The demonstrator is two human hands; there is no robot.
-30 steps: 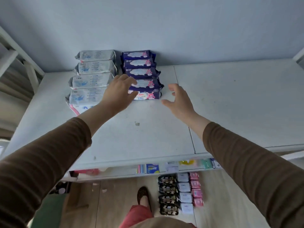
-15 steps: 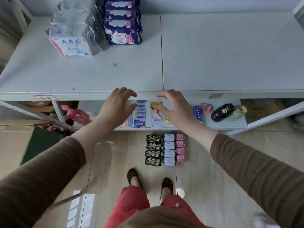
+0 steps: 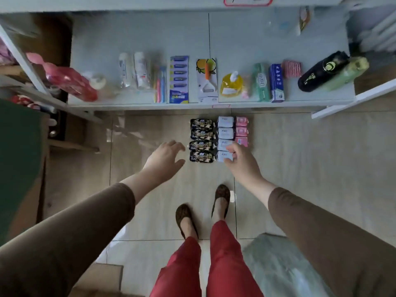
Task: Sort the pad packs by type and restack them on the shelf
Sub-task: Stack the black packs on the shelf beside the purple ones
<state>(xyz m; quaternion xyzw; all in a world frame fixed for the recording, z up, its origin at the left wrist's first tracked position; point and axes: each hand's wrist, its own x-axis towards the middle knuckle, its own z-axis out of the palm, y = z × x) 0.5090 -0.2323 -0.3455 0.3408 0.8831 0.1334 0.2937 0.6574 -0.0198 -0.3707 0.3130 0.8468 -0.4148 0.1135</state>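
Note:
Three rows of pad packs lie on the tiled floor below the shelf: black packs (image 3: 201, 142) on the left, pale blue packs (image 3: 225, 131) in the middle, pink packs (image 3: 242, 130) on the right. My left hand (image 3: 166, 159) hovers open just left of the black row, fingers spread, holding nothing. My right hand (image 3: 241, 160) is over the near end of the blue row, its fingers apart, covering part of the nearest blue pack and the nearest pink one. Whether it touches them I cannot tell.
The low white shelf (image 3: 214, 105) carries toothpaste, toothbrushes, a razor card, a peeler, a yellow pouch, tissue packs and two bottles (image 3: 330, 70). A pink bag (image 3: 70, 80) sits at its left. My feet (image 3: 201, 211) stand just before the packs. A green box (image 3: 19, 163) is at the left.
The view has dropped from the top shelf, with its stacked white and purple packs, to the floor. Both hands have come down from the shelf edge to the packs on the floor.

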